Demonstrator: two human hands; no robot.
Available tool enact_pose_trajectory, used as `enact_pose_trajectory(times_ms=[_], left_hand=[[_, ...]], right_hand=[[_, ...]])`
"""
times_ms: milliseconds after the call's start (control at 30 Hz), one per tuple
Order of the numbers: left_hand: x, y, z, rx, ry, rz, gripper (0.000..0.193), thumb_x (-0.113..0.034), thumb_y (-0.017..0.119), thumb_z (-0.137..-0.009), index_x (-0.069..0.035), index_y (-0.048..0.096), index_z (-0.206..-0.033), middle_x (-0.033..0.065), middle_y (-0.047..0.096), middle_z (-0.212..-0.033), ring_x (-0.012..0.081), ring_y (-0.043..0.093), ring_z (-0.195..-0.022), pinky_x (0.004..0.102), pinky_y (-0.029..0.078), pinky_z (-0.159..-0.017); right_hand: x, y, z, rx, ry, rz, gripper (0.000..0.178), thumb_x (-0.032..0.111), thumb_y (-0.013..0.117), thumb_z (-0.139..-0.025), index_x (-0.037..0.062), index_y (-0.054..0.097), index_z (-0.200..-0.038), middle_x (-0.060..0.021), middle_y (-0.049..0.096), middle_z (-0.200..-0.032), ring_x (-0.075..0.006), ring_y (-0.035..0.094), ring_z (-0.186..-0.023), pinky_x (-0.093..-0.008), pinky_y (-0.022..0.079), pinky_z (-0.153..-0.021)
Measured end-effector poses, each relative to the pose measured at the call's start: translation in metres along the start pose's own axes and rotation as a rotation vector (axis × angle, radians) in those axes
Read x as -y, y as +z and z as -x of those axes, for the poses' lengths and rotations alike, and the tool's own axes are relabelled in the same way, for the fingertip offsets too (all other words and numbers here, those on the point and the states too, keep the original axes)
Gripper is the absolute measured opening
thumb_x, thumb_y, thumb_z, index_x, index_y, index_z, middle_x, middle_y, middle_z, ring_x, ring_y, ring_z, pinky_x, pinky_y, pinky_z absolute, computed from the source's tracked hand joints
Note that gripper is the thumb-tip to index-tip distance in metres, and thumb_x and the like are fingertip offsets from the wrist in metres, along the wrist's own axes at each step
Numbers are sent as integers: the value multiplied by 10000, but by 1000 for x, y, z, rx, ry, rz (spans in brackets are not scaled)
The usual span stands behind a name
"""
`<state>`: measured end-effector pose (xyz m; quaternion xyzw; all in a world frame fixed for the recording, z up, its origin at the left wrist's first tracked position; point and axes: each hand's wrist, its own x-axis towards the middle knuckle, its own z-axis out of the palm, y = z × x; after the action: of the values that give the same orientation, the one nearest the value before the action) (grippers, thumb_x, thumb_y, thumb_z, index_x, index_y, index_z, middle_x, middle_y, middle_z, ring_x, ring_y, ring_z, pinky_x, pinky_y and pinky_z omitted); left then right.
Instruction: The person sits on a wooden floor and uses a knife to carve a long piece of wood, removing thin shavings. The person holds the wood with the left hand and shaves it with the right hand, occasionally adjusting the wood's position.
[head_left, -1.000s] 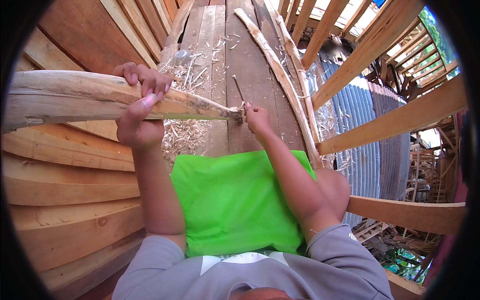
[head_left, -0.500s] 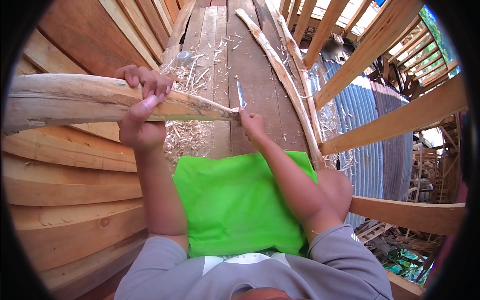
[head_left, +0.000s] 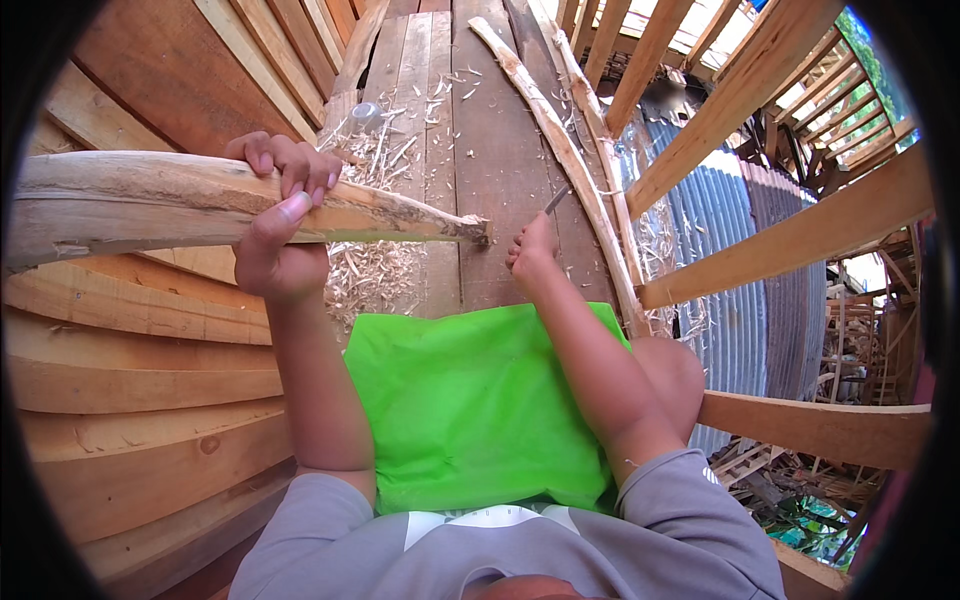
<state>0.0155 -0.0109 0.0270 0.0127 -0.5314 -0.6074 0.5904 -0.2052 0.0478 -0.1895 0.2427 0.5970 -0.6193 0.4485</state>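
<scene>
A thick peeled wooden branch (head_left: 130, 200) reaches in from the left and tapers to a dark, rough end on its right. My left hand (head_left: 285, 215) is wrapped round it, thumb on the near side and fingers over the top. To the right of that end, and apart from it, my right hand (head_left: 533, 246) is closed round a knife; its blade (head_left: 557, 198) points away and to the right. The knife's handle is hidden in my fist. Over my lap lies a bright green cloth (head_left: 470, 410).
Wood shavings (head_left: 370, 275) are heaped on the plank floor (head_left: 500, 150) below the branch, with a clear cup (head_left: 366, 117) beyond. Two long peeled poles (head_left: 560, 140) lie along the right. Plank walls (head_left: 150, 360) stand left; wooden railings (head_left: 800, 230) and corrugated metal sheets (head_left: 700, 210) are right.
My right hand and the knife have moved right, away from the branch's tapered end, and the blade has tilted rightward. My left hand and the branch have hardly moved.
</scene>
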Motion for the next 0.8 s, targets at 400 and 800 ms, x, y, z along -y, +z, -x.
enact_pose_trajectory(times_ms=[400, 800], left_hand=[[0, -4, -1, 25, 16, 20, 373, -59, 537, -653, -59, 358, -979, 63, 382, -745, 175, 429, -693, 367, 383, -759], [2, 2, -1, -54, 18, -7, 351, -60, 543, -645, -83, 383, -957, 45, 385, -736, 157, 410, -697, 339, 365, -745]], right_hand=[[10, 6, 34, 409, -375, 717, 356, 385, 632, -916, 105, 492, -748, 30, 436, -600, -66, 372, -455, -239, 262, -402], [-12, -2, 25, 275, -144, 1023, 639, 545, 323, -984, -1, 637, -871, -68, 522, -598, -197, 495, -473, -355, 395, -438]])
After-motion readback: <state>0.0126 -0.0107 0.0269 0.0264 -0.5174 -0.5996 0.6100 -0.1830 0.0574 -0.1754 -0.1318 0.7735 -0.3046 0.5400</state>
